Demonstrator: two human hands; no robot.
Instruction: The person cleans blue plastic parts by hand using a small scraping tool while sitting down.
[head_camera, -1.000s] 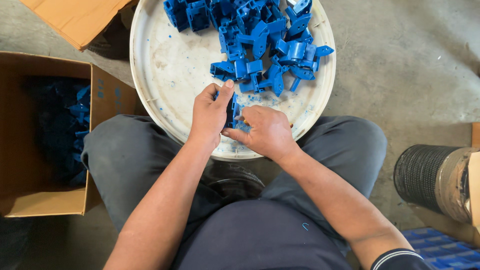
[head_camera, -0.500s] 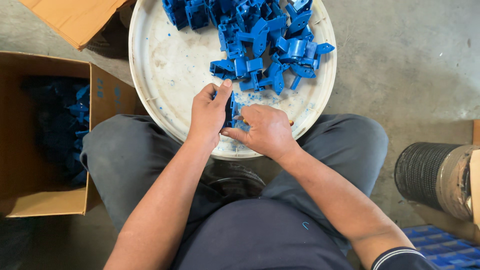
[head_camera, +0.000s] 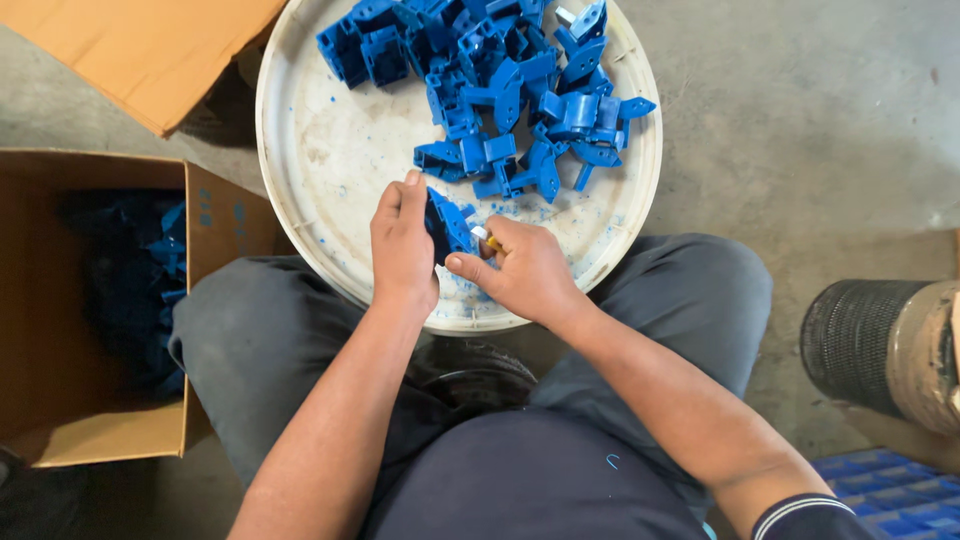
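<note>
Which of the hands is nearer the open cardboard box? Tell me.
Left. The left hand is over the round tray's near edge, on the side toward the cardboard box; the right hand lies farther away.

Even, soft daylight with no glare; white tray brightest, box interior deep in shadow with its contents barely legible, faint soft shadows under hands on the tray, focus sharp at centre, slight wide-angle stretch toward the edges, no motion blur.
</note>
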